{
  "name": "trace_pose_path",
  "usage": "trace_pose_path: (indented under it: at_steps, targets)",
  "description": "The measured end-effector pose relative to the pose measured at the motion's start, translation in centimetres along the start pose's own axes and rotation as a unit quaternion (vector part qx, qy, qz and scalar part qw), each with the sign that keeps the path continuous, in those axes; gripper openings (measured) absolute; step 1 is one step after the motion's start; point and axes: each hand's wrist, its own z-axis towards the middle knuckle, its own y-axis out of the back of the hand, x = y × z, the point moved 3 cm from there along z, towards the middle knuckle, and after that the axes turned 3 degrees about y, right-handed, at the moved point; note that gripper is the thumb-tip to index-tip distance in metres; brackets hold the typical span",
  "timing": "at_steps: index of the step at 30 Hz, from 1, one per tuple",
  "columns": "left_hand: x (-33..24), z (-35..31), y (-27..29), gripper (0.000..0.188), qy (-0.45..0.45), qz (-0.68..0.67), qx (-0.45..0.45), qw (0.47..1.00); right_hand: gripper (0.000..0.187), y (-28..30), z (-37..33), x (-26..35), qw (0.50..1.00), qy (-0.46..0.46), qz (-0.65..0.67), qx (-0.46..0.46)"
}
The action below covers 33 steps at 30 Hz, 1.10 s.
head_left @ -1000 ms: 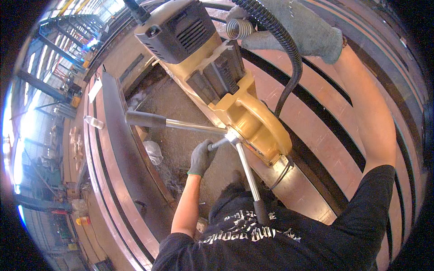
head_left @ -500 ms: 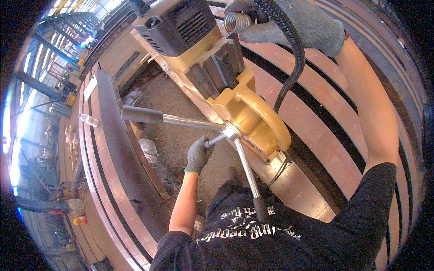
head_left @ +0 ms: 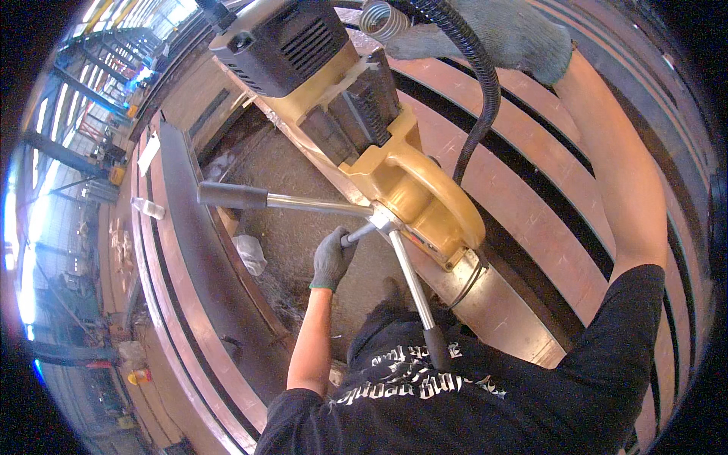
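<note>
A yellow magnetic drill [head_left: 425, 193] with a black motor housing [head_left: 292, 45] stands on a long steel beam [head_left: 523, 318]. Three feed handles fan out from its hub. My left hand [head_left: 331, 258], in a grey glove, is closed round the short-looking feed handle [head_left: 358, 234]; the other two, one with a dark grip [head_left: 231, 196] and one reaching toward my shirt [head_left: 413, 280], are untouched. At the top edge my gloved right hand [head_left: 493, 38] pinches a silvery metal coil [head_left: 384, 21] beside the motor. A black corrugated hose [head_left: 485, 91] crosses in front of that hand and hides some fingers.
Reddish-brown steel beams [head_left: 523, 205] lie side by side on the right. Another beam [head_left: 189, 227] runs along the left, bearing a white bottle [head_left: 148, 208] and a paper tag [head_left: 149, 154]. Crumpled clear plastic [head_left: 249, 254] lies on the floor between. A thin dark cable [head_left: 472, 284] loops at the drill's base.
My right hand and the coil have shifted slightly up and left, toward the top edge. The whole view has drifted a little; my left hand keeps its hold on the feed handle.
</note>
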Motion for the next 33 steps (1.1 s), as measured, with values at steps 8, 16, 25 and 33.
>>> trace_pose_path:
  at_steps: [8, 16, 25, 33]
  targets:
    - [0.0, -0.5, -0.3, 0.021, 0.009, 0.002, 0.004, 1.000, 0.031, 0.3, 0.1, 1.1, 1.000, 0.006, -0.010, 0.028]
    - [0.0, -0.7, -0.5, 0.022, 0.013, 0.005, 0.006, 1.000, 0.029, -0.2, 0.5, 0.4, 0.999, -0.018, 0.008, 0.050]
    - [-0.3, -1.0, -0.1, 0.020, 0.002, -0.016, -0.008, 1.000, 0.029, 0.2, 0.8, 1.1, 0.998, 0.016, -0.028, 0.060]
    - [-0.3, -0.8, -0.3, 0.020, 0.016, -0.003, 0.006, 1.000, 0.031, -0.3, 1.3, 0.3, 0.993, 0.028, -0.084, 0.073]
